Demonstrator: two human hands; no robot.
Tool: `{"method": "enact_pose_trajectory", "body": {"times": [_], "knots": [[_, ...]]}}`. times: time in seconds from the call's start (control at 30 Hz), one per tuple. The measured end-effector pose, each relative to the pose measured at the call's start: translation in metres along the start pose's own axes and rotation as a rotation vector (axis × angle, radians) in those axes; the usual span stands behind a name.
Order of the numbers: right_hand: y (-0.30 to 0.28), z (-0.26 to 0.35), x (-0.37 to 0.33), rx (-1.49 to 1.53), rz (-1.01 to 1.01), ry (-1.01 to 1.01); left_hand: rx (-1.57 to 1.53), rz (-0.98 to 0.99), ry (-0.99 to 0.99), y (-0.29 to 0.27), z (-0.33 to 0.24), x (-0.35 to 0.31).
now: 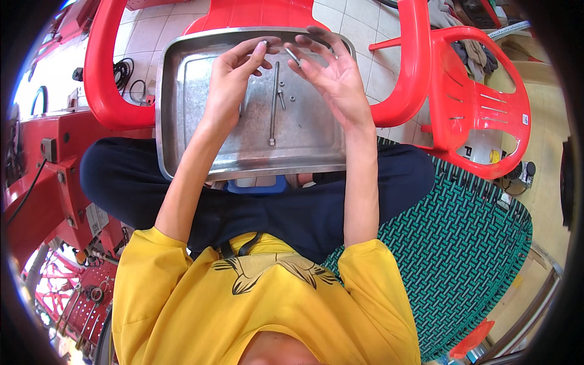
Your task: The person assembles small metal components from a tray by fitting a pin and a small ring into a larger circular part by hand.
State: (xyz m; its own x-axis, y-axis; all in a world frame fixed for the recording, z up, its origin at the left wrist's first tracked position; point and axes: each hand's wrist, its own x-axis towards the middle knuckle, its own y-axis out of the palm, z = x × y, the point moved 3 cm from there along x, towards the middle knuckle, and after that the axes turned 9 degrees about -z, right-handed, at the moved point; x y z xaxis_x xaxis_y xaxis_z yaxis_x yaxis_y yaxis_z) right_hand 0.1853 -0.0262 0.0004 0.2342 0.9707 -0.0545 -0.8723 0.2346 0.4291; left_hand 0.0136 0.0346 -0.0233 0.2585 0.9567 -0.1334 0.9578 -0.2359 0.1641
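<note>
Both forearms reach up and away over a shallow, rectangular grey metal tray (310, 143), the left one slanting inward across its near left part, the right one running almost straight along its right side. The left hand (237, 64) bends inward at the wrist with its thumb side upward; thumb and index finger come together at the tips on a small, shiny metal piece (266, 43), mostly hidden and too small to identify, while the other fingers curl loosely below. The right hand (331, 73) turns its palm partly upward, its fingers half open and spread, with a short, thin, silvery metal rod (293, 57) held slantwise between thumb and fingers, one end pointing toward the left hand. The two hands are near each other but apart, above the tray's far half. Beneath them, on the tray's floor, lie a long, slim grey metal rod (275, 100) with a thicker near end, a short silvery bolt (281, 100) just to its right, and two small metal nuts (292, 98) near that bolt. A red plastic armchair (115, 67) stands around the tray's far side.
</note>
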Motion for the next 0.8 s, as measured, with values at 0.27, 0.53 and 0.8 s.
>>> {"method": "enact_pose_trajectory", "body": {"times": [0.27, 0.53, 0.8], "knots": [[0.003, -0.006, -0.001, -0.04, -0.001, -0.084, -0.074, 0.018, -0.034, 0.005, 0.004, -0.003], [0.004, 0.001, -0.002, -0.115, -0.143, -0.17, -0.04, 0.026, -0.039, 0.004, 0.008, -0.005], [0.004, 0.003, -0.005, -0.218, -0.203, -0.264, -0.063, 0.036, -0.045, 0.005, 0.006, -0.004]]}}
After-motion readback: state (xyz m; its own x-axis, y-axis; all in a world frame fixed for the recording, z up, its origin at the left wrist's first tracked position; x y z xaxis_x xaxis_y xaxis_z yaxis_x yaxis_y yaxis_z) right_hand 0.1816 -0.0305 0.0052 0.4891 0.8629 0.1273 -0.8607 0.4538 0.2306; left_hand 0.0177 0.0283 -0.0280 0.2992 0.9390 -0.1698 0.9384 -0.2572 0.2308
